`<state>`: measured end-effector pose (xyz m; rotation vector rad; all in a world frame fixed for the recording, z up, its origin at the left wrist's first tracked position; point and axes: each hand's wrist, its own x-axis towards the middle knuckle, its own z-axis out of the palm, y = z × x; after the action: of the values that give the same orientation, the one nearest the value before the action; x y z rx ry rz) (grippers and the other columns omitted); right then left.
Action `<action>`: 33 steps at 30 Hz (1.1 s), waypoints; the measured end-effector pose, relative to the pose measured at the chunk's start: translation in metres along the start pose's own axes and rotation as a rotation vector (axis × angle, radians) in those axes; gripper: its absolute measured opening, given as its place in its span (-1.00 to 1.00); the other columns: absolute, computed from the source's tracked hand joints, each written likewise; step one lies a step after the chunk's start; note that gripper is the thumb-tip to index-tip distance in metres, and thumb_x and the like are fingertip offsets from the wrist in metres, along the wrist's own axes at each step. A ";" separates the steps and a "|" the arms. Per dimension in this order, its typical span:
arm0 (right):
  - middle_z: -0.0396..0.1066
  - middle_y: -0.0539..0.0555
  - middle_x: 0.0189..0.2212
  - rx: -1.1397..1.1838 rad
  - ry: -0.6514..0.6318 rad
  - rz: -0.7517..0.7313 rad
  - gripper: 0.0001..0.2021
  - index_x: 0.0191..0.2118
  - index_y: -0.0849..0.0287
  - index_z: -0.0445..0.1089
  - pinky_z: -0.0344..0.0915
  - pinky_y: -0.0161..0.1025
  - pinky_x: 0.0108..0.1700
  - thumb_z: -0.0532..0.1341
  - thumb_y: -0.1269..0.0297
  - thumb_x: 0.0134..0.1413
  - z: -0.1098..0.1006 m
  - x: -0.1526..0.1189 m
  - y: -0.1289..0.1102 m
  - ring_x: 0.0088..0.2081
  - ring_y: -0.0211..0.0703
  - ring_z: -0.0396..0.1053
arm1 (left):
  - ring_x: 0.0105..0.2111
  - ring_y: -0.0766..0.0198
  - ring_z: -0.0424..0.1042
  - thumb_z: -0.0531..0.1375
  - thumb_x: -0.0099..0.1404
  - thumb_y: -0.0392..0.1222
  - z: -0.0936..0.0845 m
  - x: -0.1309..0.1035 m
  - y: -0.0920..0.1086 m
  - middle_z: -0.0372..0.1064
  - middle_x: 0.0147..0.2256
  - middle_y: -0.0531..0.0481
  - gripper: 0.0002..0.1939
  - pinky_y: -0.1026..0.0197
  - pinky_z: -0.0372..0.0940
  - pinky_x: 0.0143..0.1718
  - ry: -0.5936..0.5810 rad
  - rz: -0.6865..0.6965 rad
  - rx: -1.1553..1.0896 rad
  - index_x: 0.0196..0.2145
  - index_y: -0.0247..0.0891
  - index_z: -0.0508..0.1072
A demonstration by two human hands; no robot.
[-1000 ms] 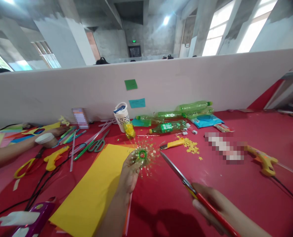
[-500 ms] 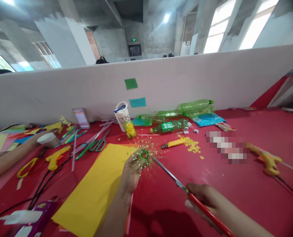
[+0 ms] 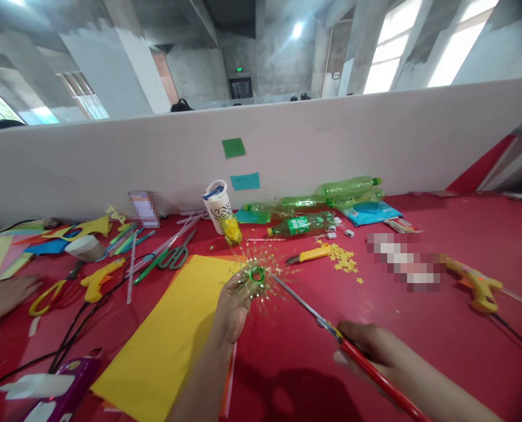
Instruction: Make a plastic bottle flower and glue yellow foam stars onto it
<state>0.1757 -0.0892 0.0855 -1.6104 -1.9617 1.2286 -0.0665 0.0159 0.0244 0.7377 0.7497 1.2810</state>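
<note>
Fringed bottle top (image 3: pixel 261 280): you hold it up over the middle of the red table (image 3: pixel 471 351), by the right edge of the yellow paper (image 3: pixel 168 340); a glossy green ring sits at its centre, with thin see-through plastic strips fanning out all around.
Left hand (image 3: pixel 235 305): your fingers are closed on the piece from its left side.
Right hand (image 3: pixel 370 349): you grip the red-handled scissors (image 3: pixel 324 323), fingers wrapped around the handles.
Blades: slim, straight metal, pointing far and left; they look together, tips by the fringe's right side, though I cannot tell whether they touch a strip.
Trimming: you seem to be on the fringe, with most strips looking cut.
Cut: working here would call for a steady left hand, blades parted around one strip, and tips clear of your fingers; plastic this thin probably springs aside.
Labelled soda bottle (image 3: pixel 302 225): smooth, clear green plastic, lying on its side on the far part of the table.
Yellow stars (image 3: pixel 342 259): small, flat, five-pointed, piled right of the utility knife (image 3: pixel 314 254).
</note>
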 end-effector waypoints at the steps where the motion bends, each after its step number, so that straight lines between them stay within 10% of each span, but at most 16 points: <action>1: 0.26 -0.04 -0.50 -0.009 -0.010 0.005 -0.63 -0.47 0.18 0.20 0.10 -0.35 -0.43 0.10 -0.03 0.14 0.000 0.001 0.000 -0.45 -0.26 0.16 | -0.29 0.18 0.52 0.34 0.01 -0.34 0.000 0.000 0.000 0.52 -0.18 -0.09 -0.55 0.17 0.40 -0.23 0.008 -0.003 0.005 -0.08 -0.20 0.48; 33: 0.34 0.00 -0.48 -0.067 0.016 0.008 -0.65 -0.46 0.18 0.26 0.09 -0.34 -0.44 0.13 -0.02 0.11 -0.004 0.003 0.000 -0.45 -0.23 0.21 | -0.32 0.17 0.52 0.37 -0.04 -0.28 0.000 0.000 0.002 0.52 -0.18 -0.10 -0.53 0.12 0.40 -0.23 0.050 -0.013 0.014 -0.11 -0.21 0.49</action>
<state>0.1773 -0.0846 0.0867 -1.6561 -2.0084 1.1607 -0.0675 0.0164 0.0261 0.7134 0.8032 1.2871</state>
